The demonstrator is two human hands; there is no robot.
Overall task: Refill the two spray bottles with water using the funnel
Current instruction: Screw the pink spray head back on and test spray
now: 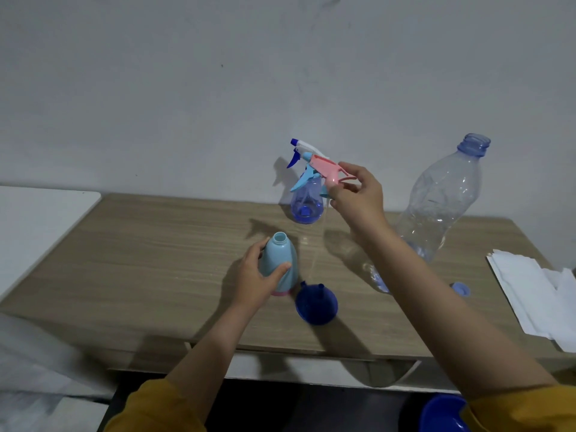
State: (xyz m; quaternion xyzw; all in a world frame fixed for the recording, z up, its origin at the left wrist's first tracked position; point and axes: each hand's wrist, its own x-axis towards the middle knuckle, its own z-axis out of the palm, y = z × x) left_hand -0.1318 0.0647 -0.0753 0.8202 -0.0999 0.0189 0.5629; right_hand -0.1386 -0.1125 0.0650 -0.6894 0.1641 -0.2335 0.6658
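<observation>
My left hand (260, 275) grips a light blue spray bottle (279, 263) that stands on the wooden table (156, 244), its neck open and its top off. My right hand (358, 194) holds the pink and blue spray head (324, 171) in the air above the table, its thin dip tube hanging down. Behind it stands a clear blue spray bottle (307, 207) with its white and blue sprayer on. A dark blue funnel (316, 304) lies on the table just right of the light blue bottle.
A large clear plastic water bottle (442, 194), uncapped, stands at the right behind my right arm; its blue cap (460, 289) lies on the table. White paper towels (536, 294) sit at the right edge. A blue bowl (442, 414) is below the table front.
</observation>
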